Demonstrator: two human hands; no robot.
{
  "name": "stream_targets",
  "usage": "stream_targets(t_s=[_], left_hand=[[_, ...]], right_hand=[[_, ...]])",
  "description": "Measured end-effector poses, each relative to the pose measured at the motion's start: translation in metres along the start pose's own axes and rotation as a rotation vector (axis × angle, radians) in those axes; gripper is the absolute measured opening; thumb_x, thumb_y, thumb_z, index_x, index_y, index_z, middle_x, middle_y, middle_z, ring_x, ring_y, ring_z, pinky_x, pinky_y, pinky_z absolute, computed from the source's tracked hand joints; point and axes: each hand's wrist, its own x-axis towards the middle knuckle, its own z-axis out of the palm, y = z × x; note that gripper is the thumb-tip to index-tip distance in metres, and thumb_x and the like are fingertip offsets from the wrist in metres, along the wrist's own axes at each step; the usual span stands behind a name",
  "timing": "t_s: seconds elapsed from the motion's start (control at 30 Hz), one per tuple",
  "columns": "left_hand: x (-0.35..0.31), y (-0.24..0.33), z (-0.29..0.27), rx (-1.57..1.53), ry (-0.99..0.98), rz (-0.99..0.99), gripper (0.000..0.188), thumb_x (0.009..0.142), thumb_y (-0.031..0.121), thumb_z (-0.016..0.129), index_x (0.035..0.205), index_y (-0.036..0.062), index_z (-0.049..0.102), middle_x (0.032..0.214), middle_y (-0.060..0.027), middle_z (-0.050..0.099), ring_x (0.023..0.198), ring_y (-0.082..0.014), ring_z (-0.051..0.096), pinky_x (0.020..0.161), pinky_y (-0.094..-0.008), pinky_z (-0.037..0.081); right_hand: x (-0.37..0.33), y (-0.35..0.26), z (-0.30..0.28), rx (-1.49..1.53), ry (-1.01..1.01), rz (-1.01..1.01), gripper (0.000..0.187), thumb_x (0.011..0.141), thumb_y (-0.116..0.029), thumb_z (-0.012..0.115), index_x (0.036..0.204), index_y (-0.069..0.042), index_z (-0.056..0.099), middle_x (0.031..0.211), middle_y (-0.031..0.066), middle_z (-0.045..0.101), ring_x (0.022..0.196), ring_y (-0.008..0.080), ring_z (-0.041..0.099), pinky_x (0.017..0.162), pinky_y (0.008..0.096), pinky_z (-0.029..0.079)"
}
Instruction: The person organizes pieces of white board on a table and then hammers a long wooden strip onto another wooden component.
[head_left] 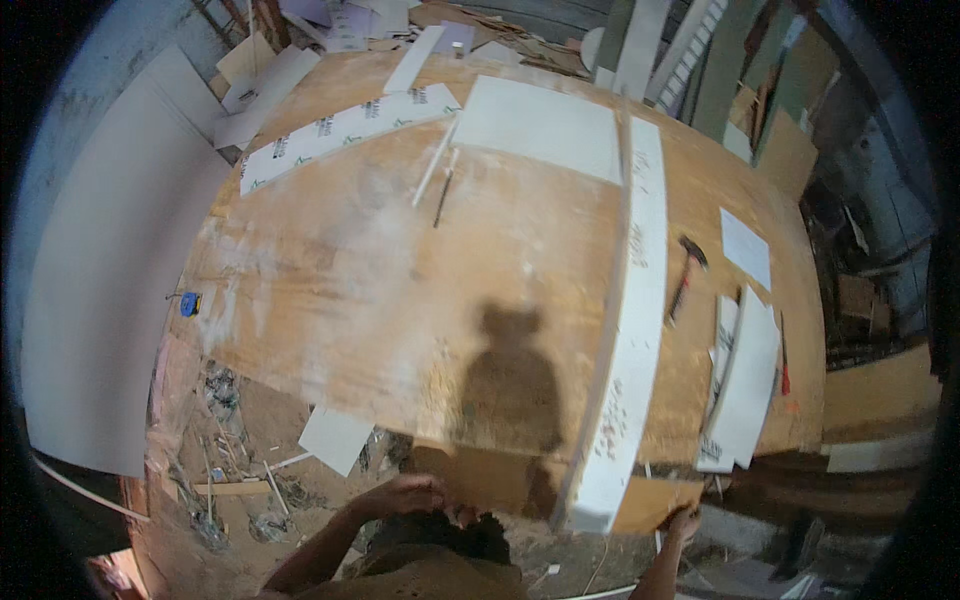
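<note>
My left hand (408, 492) is at the near side with curled fingers, close to the lower left edge of a brown board (490, 478); what its fingers hold is hidden. At the board's right corner my right hand (683, 524) is closed on the edge. A long white panel strip (630, 300) with dark marks runs from the far side of the table to the near edge, crossing above the brown board. To its right lies a hammer (686, 280) with a dark head and red-black handle.
The wooden table (330, 270) holds a white rectangular panel (540, 128), a printed strip (345, 135), white pieces (745, 380), a red-handled screwdriver (785, 360) and a blue tape measure (190, 304). A large sheet (110, 270) leans at left. Scraps (240, 450) litter the near-left ground.
</note>
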Motion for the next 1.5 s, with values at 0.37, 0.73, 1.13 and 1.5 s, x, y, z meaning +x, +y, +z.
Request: stream_targets(t_s=[0.37,0.73,1.13,1.5], left_hand=[[0.145,0.295,-0.375,0.749,0.44,0.477,0.014,0.087,0.016,0.063,0.093,0.0041,0.06,0.08,-0.001,0.058,0.076,-0.0083,0.052,0.069,-0.0252,0.045],[0.364,0.385,-0.46,1.605,0.582,0.342,0.043,0.076,0.034,0.072,0.101,0.0021,0.058,0.102,-0.0177,0.061,0.104,-0.0324,0.057,0.085,-0.0414,0.048],[0.382,0.369,-0.487,1.396,0.848,0.193,0.055,0.073,0.035,0.073,0.114,0.0014,0.056,0.118,-0.0212,0.053,0.107,-0.0356,0.056,0.09,-0.0437,0.047],[0.415,0.373,-0.494,1.279,1.031,0.203,0.048,0.075,0.032,0.055,0.095,-0.0106,0.063,0.107,-0.0336,0.058,0.103,-0.0422,0.056,0.092,-0.0458,0.045]], right_hand=[[-0.09,-0.422,0.021,0.48,-0.388,-0.847,0.035,0.089,-0.009,0.056,0.122,0.002,0.051,0.12,0.018,0.055,0.114,0.0293,0.053,0.095,0.0389,0.043],[-0.013,-0.81,0.195,0.035,-0.445,-1.015,0.046,0.087,-0.026,0.054,0.12,0.006,0.051,0.113,0.0316,0.057,0.11,0.0426,0.055,0.094,0.0441,0.044],[-0.031,-0.854,0.224,-0.002,-0.316,-0.599,0.053,0.082,-0.038,0.053,0.097,0.011,0.065,0.107,0.0293,0.062,0.106,0.0421,0.059,0.092,0.0448,0.047],[-0.016,-0.816,0.257,0.418,-0.331,-0.481,0.052,0.077,-0.036,0.057,0.087,0.014,0.064,0.095,0.0349,0.062,0.097,0.0453,0.06,0.085,0.0453,0.046]])
